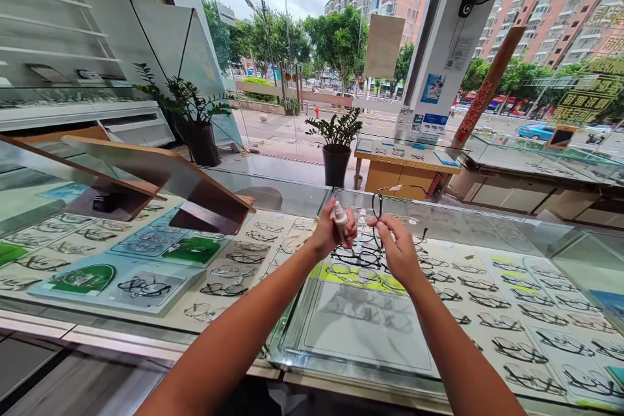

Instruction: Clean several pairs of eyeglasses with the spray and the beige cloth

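Note:
My left hand [324, 234] is closed around a small white spray bottle [340, 218], held upright above the glass counter. To its right, my right hand [400, 252] pinches a pair of dark-rimmed eyeglasses [377, 205] by the frame. The glasses are raised and seen nearly edge-on, with a temple stretching away to the right. A small gap separates the bottle from the glasses. Below both hands, several dark eyeglass frames [358, 259] and a row on a yellow strip [336, 273] show at the glass display counter [370, 344].
Many eyeglasses lie in rows inside the case to the right [519, 350] and left. Two tilted brown-edged mirrors or panels [195, 175] stand on the left counter. Beyond the counter are potted plants [336, 162], a wooden display table [404, 175] and glass doors.

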`<action>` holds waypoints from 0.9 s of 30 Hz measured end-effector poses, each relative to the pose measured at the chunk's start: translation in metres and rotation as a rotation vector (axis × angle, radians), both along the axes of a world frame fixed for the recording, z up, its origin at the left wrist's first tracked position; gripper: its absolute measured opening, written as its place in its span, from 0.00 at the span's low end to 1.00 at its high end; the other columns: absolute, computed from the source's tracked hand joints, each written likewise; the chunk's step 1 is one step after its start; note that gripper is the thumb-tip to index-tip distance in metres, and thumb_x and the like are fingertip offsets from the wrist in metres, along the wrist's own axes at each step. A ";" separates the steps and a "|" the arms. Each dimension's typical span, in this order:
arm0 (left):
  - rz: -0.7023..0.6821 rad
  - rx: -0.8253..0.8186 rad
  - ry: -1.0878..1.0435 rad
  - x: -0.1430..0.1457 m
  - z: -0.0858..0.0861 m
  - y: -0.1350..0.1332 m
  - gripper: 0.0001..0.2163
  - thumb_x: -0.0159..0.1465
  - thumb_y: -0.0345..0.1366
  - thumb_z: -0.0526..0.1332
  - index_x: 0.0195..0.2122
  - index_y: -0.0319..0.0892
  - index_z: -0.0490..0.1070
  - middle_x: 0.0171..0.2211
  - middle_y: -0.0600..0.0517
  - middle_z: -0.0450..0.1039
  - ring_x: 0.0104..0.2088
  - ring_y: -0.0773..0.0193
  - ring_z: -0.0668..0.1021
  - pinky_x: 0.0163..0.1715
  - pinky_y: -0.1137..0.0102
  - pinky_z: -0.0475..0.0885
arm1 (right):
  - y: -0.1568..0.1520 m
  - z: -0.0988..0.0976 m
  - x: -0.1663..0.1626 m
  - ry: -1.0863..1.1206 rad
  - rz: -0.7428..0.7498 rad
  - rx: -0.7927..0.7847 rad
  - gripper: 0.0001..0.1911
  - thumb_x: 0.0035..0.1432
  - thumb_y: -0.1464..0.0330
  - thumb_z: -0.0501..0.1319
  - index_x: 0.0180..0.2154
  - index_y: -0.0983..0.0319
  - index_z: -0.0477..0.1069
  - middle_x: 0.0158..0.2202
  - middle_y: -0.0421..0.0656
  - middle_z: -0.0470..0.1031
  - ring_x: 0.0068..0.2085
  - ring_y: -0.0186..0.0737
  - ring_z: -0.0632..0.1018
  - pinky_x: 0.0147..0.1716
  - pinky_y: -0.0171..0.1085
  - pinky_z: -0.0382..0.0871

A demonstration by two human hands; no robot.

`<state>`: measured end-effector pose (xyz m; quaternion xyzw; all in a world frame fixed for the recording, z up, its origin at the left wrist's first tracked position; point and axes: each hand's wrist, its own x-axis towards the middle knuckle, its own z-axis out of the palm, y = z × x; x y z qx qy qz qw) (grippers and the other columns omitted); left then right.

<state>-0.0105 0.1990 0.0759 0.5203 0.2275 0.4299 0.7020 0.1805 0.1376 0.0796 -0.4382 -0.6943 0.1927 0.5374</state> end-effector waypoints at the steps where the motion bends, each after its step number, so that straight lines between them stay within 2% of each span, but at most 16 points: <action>1: 0.028 0.047 0.034 0.001 -0.002 0.000 0.34 0.62 0.74 0.50 0.23 0.44 0.64 0.20 0.54 0.59 0.21 0.65 0.64 0.19 0.69 0.58 | -0.001 0.001 0.000 0.014 0.020 -0.023 0.19 0.75 0.57 0.53 0.44 0.58 0.80 0.45 0.46 0.82 0.48 0.49 0.78 0.52 0.46 0.67; 5: 0.241 0.272 0.201 0.006 -0.011 0.000 0.33 0.62 0.72 0.54 0.23 0.43 0.66 0.19 0.54 0.62 0.19 0.67 0.63 0.21 0.69 0.55 | -0.002 0.003 -0.002 0.079 0.135 -0.100 0.19 0.74 0.56 0.54 0.43 0.58 0.81 0.44 0.45 0.83 0.47 0.48 0.79 0.52 0.45 0.69; 8: 0.326 0.390 0.286 0.009 -0.012 -0.002 0.33 0.63 0.71 0.54 0.23 0.44 0.64 0.20 0.55 0.60 0.22 0.67 0.63 0.23 0.68 0.56 | -0.002 0.002 -0.005 0.122 0.225 -0.142 0.19 0.74 0.55 0.55 0.42 0.57 0.81 0.44 0.45 0.83 0.49 0.49 0.80 0.53 0.45 0.71; 12: 0.351 0.461 0.322 0.009 -0.014 -0.003 0.32 0.65 0.70 0.52 0.23 0.44 0.62 0.21 0.55 0.60 0.25 0.65 0.63 0.26 0.67 0.57 | -0.003 0.002 -0.009 0.169 0.286 -0.168 0.19 0.73 0.54 0.56 0.41 0.57 0.81 0.43 0.45 0.83 0.49 0.49 0.80 0.53 0.46 0.73; 19: 0.383 0.474 0.342 0.007 -0.014 -0.005 0.32 0.66 0.71 0.52 0.23 0.45 0.60 0.22 0.54 0.61 0.26 0.64 0.62 0.28 0.67 0.57 | -0.004 0.000 -0.011 0.152 0.317 -0.184 0.19 0.73 0.54 0.56 0.41 0.56 0.81 0.43 0.45 0.83 0.47 0.48 0.80 0.53 0.46 0.74; 22: 0.404 0.496 0.343 0.008 -0.010 -0.010 0.33 0.66 0.71 0.50 0.24 0.44 0.62 0.23 0.54 0.61 0.26 0.64 0.63 0.28 0.67 0.58 | 0.000 -0.002 -0.007 0.193 0.302 -0.173 0.18 0.72 0.55 0.56 0.41 0.57 0.81 0.43 0.46 0.84 0.47 0.48 0.80 0.51 0.46 0.74; 27: 0.346 0.547 0.398 0.011 -0.008 -0.016 0.30 0.70 0.66 0.50 0.23 0.44 0.60 0.22 0.54 0.59 0.27 0.64 0.63 0.28 0.67 0.56 | 0.010 -0.003 0.000 0.371 0.225 -0.150 0.18 0.72 0.56 0.56 0.40 0.57 0.81 0.46 0.48 0.84 0.47 0.48 0.81 0.48 0.46 0.75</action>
